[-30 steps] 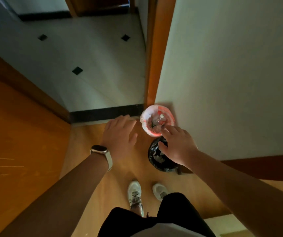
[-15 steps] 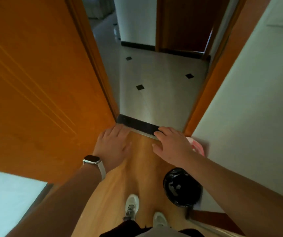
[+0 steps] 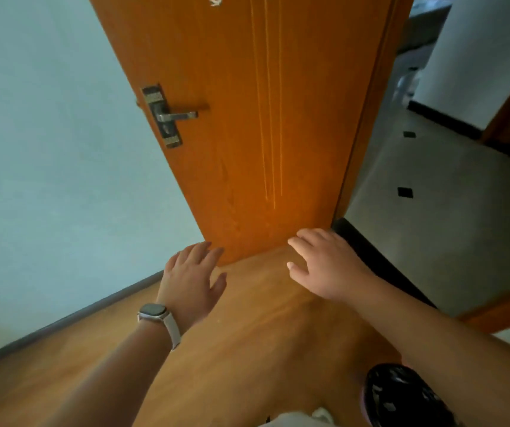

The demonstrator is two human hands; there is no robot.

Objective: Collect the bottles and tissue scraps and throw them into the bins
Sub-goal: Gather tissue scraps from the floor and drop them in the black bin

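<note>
**Both hands empty in front of the door**

My left hand [image 3: 190, 278] and right hand [image 3: 324, 266] are stretched out ahead of me, palms down. The fingers are straight and a little spread, and neither hand holds anything. A watch [image 3: 155, 312] with a pale strap sits on my left wrist. Both hands hover above the wooden floor [image 3: 247, 334], near the bottom edge of the orange door [image 3: 247, 118]. The door's dark lever handle [image 3: 173, 115] is up to the left, close to the pale wall [image 3: 47, 149]. The black bin [image 3: 401, 396], lined with a shiny black bag, stands on the wooden floor at the lower right and is partly hidden under my right forearm. Beyond a black threshold [image 3: 370, 257] to the right lies a tiled floor [image 3: 432, 195] with small black diamonds.
</note>
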